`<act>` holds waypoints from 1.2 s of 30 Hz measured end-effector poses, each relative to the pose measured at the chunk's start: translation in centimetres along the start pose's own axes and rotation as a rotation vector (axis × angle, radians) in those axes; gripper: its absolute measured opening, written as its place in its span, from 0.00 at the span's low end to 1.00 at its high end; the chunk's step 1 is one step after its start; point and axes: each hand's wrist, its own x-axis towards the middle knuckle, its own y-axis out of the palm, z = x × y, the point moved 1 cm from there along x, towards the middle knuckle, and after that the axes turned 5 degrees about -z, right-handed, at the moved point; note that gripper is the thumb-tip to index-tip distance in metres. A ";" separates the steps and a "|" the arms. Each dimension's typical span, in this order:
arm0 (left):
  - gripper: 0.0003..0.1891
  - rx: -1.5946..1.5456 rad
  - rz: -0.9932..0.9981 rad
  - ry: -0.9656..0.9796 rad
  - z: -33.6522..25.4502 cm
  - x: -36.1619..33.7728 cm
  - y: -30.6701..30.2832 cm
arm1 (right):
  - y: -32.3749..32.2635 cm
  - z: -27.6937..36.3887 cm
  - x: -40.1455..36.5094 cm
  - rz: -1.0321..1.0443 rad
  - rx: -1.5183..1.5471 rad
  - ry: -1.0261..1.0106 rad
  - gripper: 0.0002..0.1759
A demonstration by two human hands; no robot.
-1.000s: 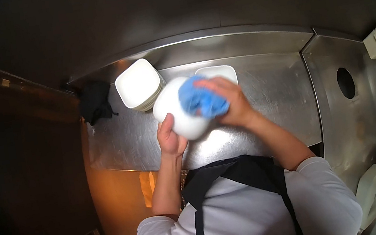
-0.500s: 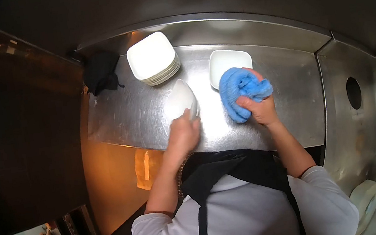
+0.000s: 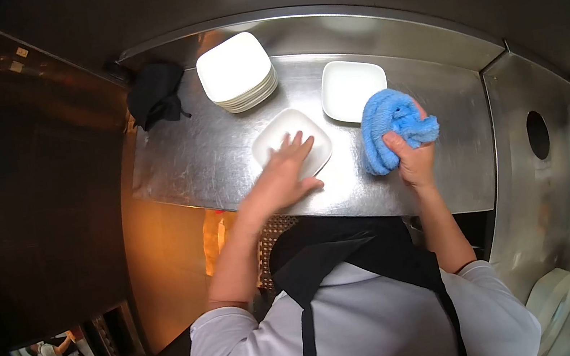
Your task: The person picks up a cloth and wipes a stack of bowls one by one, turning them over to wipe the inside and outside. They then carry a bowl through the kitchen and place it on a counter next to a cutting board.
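A: What has just changed on the steel surface [image 3: 448, 173]?

B: 0.5 seconds ago, the left hand [image 3: 283, 177] was holding the white dish [image 3: 289, 123] tilted on its side. Now this dish lies flat, with its hollow upward, between the middle of the surface and its near edge, slightly to the left.

A: How is the left hand now?

B: Its fingers are spread, palm down, over the dish. They are a little blurred, so I cannot tell if they touch it.

A: And the right hand [image 3: 413, 158]?

B: It still grips the bunched blue cloth [image 3: 381, 124], with the thumb on the near side. In our view, the cloth hides the near right corner of the 2nd dish [image 3: 351, 87], which rests towards the far edge.

A: What does the change mean for the work?

B: I would judge that the surface now carries the dish, and the left hand is free of its weight. The cloth is apart from this dish, so the rubbing seems paused.

A: What else is there?

B: 1 stack of white dishes [image 3: 235, 67] stands by the far edge, and 1 black bundle [image 3: 155, 95] lies at the far left corner.
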 end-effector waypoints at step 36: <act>0.14 -0.655 -0.276 0.184 0.1 1.5 2.1 | 9.0 3.0 0.2 0.453 -0.684 -0.770 0.37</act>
